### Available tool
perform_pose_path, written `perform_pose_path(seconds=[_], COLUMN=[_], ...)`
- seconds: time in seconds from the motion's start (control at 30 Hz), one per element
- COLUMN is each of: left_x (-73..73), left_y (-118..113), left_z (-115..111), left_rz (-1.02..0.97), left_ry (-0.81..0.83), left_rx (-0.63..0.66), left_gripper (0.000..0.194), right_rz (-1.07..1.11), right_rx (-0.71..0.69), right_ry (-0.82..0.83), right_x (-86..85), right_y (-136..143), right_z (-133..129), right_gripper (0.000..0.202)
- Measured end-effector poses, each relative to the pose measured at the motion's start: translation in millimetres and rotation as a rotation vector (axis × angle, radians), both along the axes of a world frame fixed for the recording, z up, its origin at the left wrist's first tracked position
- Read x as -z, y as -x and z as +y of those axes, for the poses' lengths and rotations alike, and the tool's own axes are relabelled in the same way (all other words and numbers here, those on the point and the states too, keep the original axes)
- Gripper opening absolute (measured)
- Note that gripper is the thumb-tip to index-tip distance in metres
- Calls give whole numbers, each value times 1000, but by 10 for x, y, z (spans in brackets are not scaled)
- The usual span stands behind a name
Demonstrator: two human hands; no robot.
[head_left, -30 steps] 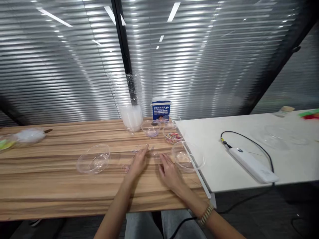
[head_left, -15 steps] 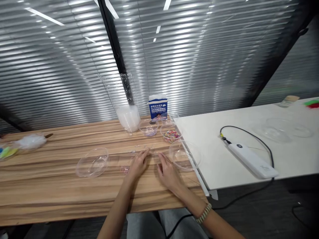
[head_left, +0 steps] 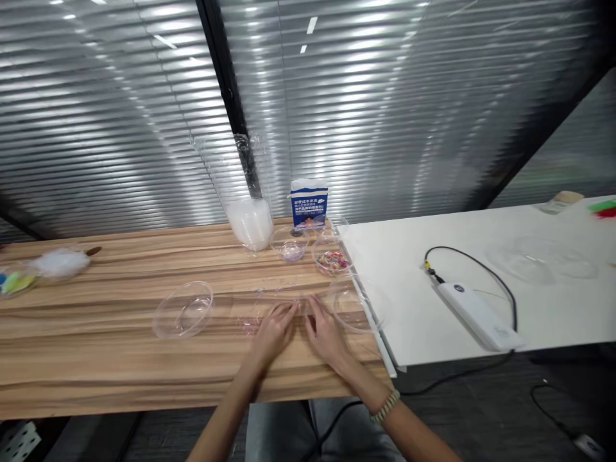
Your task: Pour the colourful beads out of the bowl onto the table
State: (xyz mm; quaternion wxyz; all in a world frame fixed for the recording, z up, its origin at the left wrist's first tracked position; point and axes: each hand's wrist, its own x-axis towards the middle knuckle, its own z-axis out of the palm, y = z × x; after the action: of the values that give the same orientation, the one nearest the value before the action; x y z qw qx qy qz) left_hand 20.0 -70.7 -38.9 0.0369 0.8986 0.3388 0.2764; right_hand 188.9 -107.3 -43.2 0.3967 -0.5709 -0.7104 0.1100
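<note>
My left hand (head_left: 276,330) and right hand (head_left: 325,330) are side by side at frame centre, a narrow gap between them, fingertips low over the wood-grain table (head_left: 120,366). Fingers on each are bunched. Can't tell if either pinches the clear film (head_left: 269,289): it lies flat at and just above my fingertips, edges hard to see. Pinkish bits (head_left: 249,325) sit left of my left hand. Beaded bracelet (head_left: 385,407) on my right wrist, lower right of centre.

Further out: clear bowl (head_left: 192,313) left of centre; wide clear bowl (head_left: 353,305) just right of my right hand, by the seam. Above that, bowl of multicoloured bits (head_left: 332,261); to its left, bowl with purplish contents (head_left: 291,249). Blue packet (head_left: 308,206) upright behind them, bagged white cups (head_left: 251,224) to its left. White power bank (head_left: 476,317) on the white table (head_left: 399,276), right side.
</note>
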Motion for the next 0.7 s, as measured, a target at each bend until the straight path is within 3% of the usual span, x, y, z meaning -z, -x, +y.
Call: perform_pose_path(seconds=[0.13, 0.33, 0.7], left_x=[-26, -63, -96], left_y=[-47, -52, -187], left_z=[-95, 96, 415], left_rz=[-21, -173, -136], left_ry=[84, 194, 337], left_rx=[34, -184, -123], left_gripper=[54, 50, 51], right_rz=[10, 35, 47], right_rx=[2, 5, -30], right_ry=[33, 35, 29], right_x=[-18, -28, -50], right_y=[-8, -10, -21], right_z=[-3, 7, 31], right_gripper=[47, 47, 49])
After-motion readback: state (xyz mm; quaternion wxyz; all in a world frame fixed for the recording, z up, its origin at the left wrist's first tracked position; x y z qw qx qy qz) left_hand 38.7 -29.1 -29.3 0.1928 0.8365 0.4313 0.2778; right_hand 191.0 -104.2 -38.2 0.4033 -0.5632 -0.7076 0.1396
